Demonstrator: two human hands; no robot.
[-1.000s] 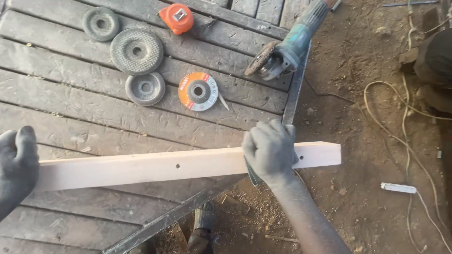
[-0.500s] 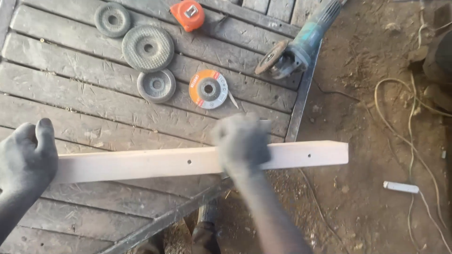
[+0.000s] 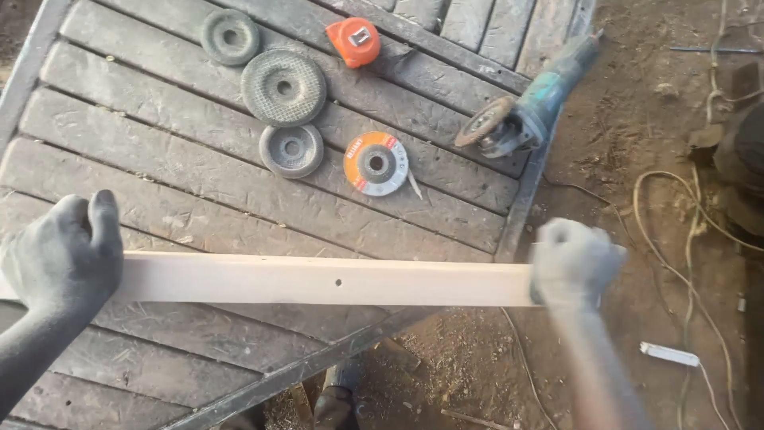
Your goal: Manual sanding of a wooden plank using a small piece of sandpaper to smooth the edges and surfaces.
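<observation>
A weathered grey slatted wooden table (image 3: pixel 199 171) carries three worn grey grinding discs (image 3: pixel 283 87) lying flat near its far side, with an orange-labelled flap disc (image 3: pixel 376 163) just beside them. An orange tape measure (image 3: pixel 354 41) sits beyond. A teal angle grinder (image 3: pixel 529 107) rests at the table's edge. A pale cable (image 3: pixel 676 239) loops across the dirt ground (image 3: pixel 637 119).

Pale wooden slat (image 3: pixel 318 280) (level, drilled).
</observation>
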